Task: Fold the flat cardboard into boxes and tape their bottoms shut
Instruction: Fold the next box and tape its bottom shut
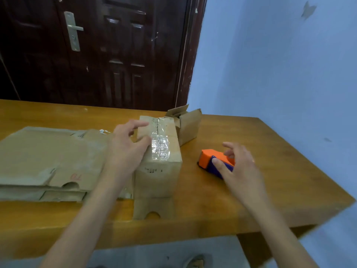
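A folded cardboard box (pixel 160 176) stands on the wooden table (pixel 270 180) with its taped side up; clear tape (pixel 161 144) runs along the top seam. My left hand (pixel 127 149) rests against the box's upper left edge, thumb on the top and fingers loosely extended. To the right, an orange and blue tape dispenser (pixel 210 158) sits on the table. My right hand (pixel 239 167) is over it, thumb on the blue side, fingers curled above the orange top, index finger lifted. Flat cardboard sheets (pixel 48 161) lie stacked at the left.
A smaller open box (pixel 188 126) stands just behind the taped one. A dark wooden door (pixel 96 51) is behind the table, and a pale blue wall (pixel 280 64) closes off the right. The table's right corner (pixel 347 200) is near my right arm.
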